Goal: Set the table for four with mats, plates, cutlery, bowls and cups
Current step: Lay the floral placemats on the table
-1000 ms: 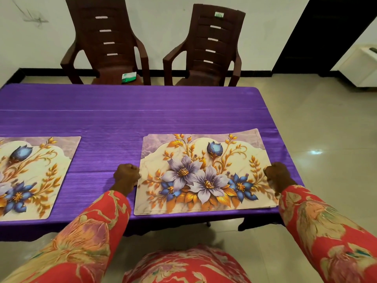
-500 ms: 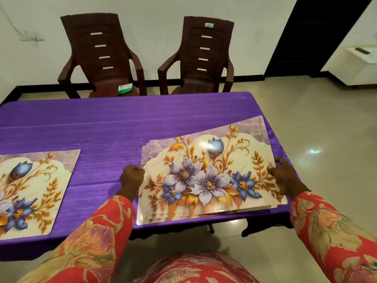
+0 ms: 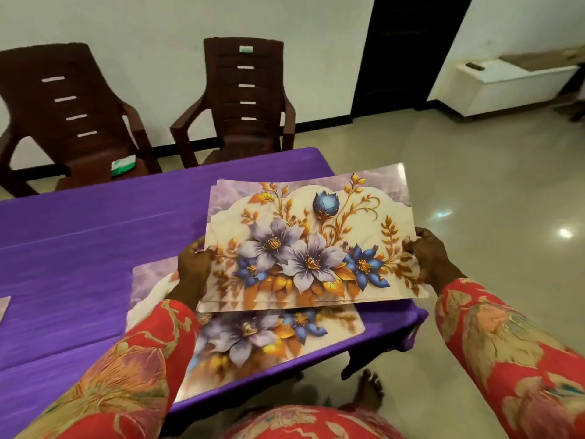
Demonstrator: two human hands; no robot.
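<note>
Mats stack (image 3: 311,245) being gripped by L hand (image 3: 193,267) & R hand (image 3: 431,259) at side edges, hovering above 1 mat (image 3: 253,340) lying on table (image 3: 79,264).

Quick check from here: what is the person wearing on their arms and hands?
Both arms are covered to the wrist by long red sleeves, left sleeve and right sleeve, printed with large gold, tan and pink flowers. The left hand and right hand are bare: no gloves, rings or bangles visible.
</note>
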